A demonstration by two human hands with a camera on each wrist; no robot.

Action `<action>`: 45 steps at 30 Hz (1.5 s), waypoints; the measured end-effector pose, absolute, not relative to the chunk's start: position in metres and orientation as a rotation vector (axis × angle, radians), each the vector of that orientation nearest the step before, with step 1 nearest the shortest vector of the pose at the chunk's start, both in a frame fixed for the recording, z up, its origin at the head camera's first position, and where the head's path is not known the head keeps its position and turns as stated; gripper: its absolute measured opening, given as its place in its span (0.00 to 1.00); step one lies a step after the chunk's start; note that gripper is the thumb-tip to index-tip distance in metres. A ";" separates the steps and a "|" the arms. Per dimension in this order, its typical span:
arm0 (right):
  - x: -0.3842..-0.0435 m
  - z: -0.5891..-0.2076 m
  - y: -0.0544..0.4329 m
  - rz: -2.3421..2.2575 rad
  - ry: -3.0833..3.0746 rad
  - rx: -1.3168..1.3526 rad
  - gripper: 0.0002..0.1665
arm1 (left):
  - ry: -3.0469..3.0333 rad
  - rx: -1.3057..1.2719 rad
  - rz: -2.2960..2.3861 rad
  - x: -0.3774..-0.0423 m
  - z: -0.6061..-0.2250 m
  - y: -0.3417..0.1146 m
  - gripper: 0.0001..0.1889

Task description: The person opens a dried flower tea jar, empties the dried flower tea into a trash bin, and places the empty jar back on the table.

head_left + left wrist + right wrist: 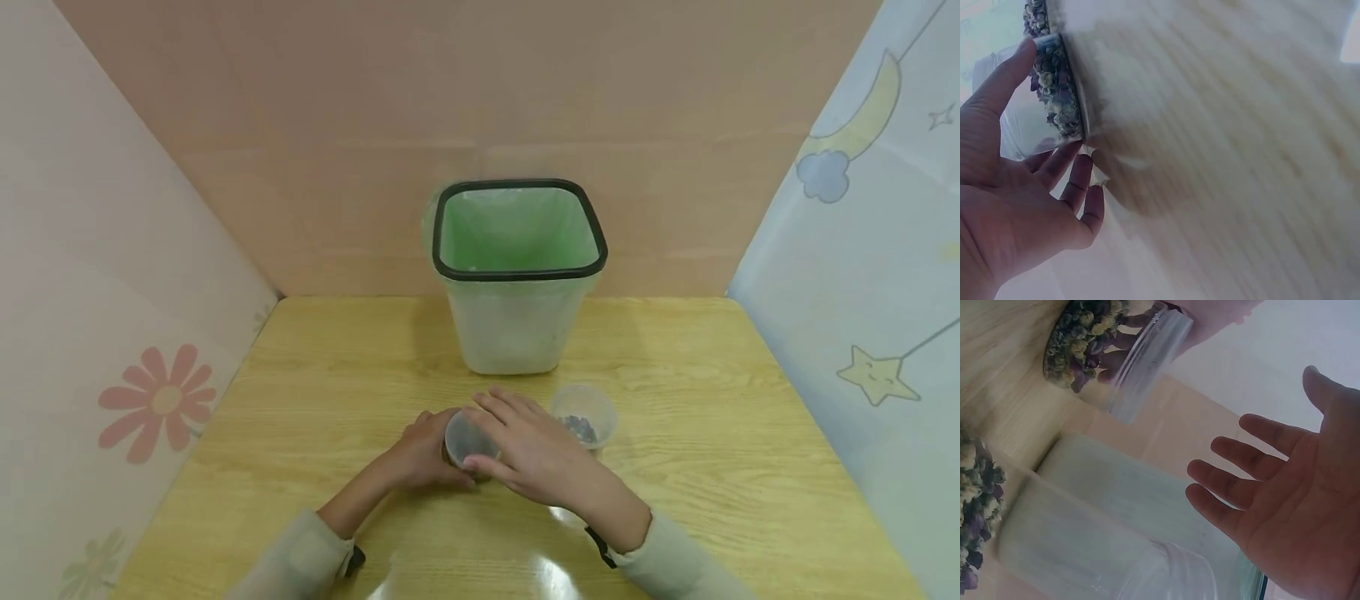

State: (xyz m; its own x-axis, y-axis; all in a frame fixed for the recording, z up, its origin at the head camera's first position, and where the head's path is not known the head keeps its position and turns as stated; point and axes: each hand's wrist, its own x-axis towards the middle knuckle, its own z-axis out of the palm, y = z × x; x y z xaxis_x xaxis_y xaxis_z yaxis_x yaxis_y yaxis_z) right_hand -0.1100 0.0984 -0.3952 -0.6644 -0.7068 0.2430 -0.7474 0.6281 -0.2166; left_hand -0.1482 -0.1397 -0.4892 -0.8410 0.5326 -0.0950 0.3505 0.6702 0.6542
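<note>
A clear plastic jar (pixel 463 435) with a translucent lid (pixel 1150 365) stands on the table, dried flower buds (pixel 1057 94) lying in its lower part. My left hand (pixel 426 450) grips this jar from the left, thumb on one side and fingers curled round the other. Above the lid hovers my right hand (pixel 536 457), fingers spread and nearly straight; the right wrist view shows it apart from the jar with nothing in it. Just right of that hand, a second clear jar (pixel 600 408) holds more dried buds (pixel 972 512); its mouth appears uncovered.
Behind the jars stands a pale green trash bin (pixel 517 325) with a black rim and a liner inside. The wooden table (pixel 712 433) meets a plain back wall and patterned side walls (pixel 862 250).
</note>
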 end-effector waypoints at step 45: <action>-0.117 -0.401 0.092 0.697 -2.531 1.054 0.35 | 2.360 0.748 1.507 -0.129 -0.433 -0.114 0.53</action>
State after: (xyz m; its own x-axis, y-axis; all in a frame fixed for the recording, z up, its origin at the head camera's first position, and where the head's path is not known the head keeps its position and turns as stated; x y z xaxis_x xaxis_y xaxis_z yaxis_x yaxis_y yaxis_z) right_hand -0.1172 0.0916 -0.4013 -0.6806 -0.5744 0.4548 -0.7263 0.6106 -0.3157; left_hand -0.1291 -0.1142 -0.4333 -0.8395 0.5391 0.0686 0.2891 0.3360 0.8964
